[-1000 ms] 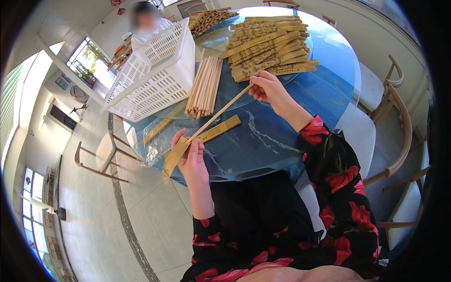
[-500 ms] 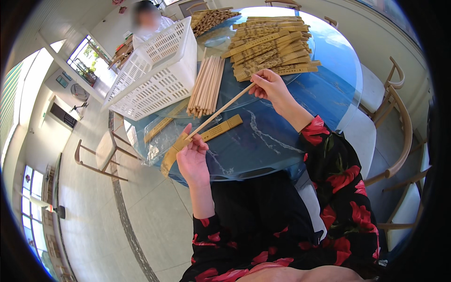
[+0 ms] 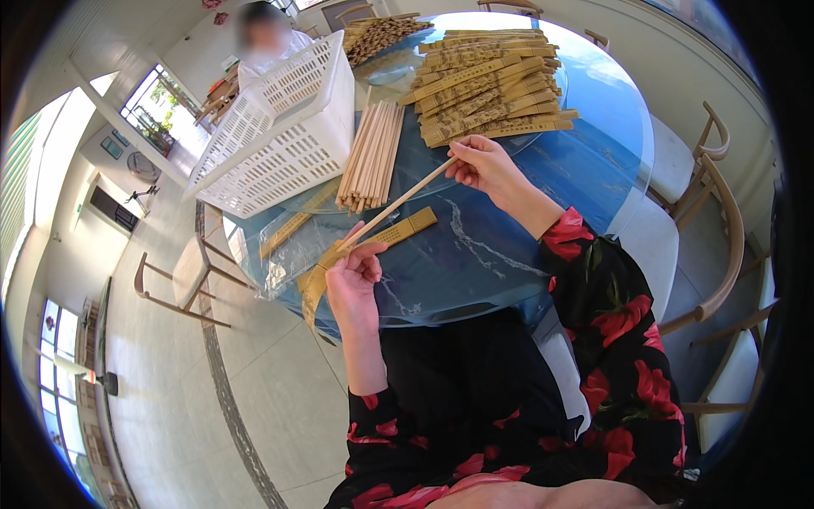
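Observation:
My right hand (image 3: pixel 485 168) pinches the upper end of pale wooden chopsticks (image 3: pixel 400 202); whether it is one or a pair, I cannot tell. They slant down to my left hand (image 3: pixel 353 293), whose fingers are closed on a gold paper chopstick sleeve (image 3: pixel 312 297) hanging past the table edge. The lower tip of the chopsticks meets the sleeve at my left fingers; how far in it sits is hidden. Just beyond lies another gold sleeve (image 3: pixel 413 226) flat on the table. A bundle of bare chopsticks (image 3: pixel 373 153) rests farther off, between my hands.
A white plastic basket (image 3: pixel 292 161) stands at the left of the blue round table (image 3: pixel 500 246). A big pile of gold sleeves (image 3: pixel 492 85) lies at the far right, another heap (image 3: pixel 381 36) behind. Clear plastic film (image 3: pixel 284 263) lies near the left edge. Chairs (image 3: pixel 712 246) surround the table.
The sleeve in my left hand has swung to hang more steeply, and my left fingers have curled further around it. My right hand has shifted slightly left and down with the chopsticks.

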The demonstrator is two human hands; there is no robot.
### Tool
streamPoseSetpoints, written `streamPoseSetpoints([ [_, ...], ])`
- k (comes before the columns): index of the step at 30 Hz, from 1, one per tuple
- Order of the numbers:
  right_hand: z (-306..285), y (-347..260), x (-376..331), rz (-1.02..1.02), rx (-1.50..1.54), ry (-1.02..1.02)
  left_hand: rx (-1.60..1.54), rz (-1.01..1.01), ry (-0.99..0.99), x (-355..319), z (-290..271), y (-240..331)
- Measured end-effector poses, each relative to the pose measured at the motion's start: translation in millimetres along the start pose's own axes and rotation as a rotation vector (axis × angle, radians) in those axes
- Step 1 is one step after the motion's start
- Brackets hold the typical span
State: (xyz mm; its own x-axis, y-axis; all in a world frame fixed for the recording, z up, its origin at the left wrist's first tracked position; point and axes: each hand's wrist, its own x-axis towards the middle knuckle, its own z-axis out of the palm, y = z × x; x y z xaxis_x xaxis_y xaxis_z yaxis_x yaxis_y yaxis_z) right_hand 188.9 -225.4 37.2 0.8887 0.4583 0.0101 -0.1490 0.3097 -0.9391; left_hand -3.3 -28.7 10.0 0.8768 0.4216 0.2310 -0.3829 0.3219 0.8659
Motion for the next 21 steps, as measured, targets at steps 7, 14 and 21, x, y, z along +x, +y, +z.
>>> streamPoseSetpoints([
  [7, -4, -3, 0, -0.060, -0.003, 0.055, 0.170, -0.005, -0.038, -4, 3, -5],
  [14, -2, -9, -5, -0.042, -0.021, -0.006, 0.026, -0.029, -0.162, -3, -17, -10],
  [21, -8, -23, -3, -0.270, -0.143, -0.008, 0.239, -0.091, -0.152, -9, -9, -4],
])
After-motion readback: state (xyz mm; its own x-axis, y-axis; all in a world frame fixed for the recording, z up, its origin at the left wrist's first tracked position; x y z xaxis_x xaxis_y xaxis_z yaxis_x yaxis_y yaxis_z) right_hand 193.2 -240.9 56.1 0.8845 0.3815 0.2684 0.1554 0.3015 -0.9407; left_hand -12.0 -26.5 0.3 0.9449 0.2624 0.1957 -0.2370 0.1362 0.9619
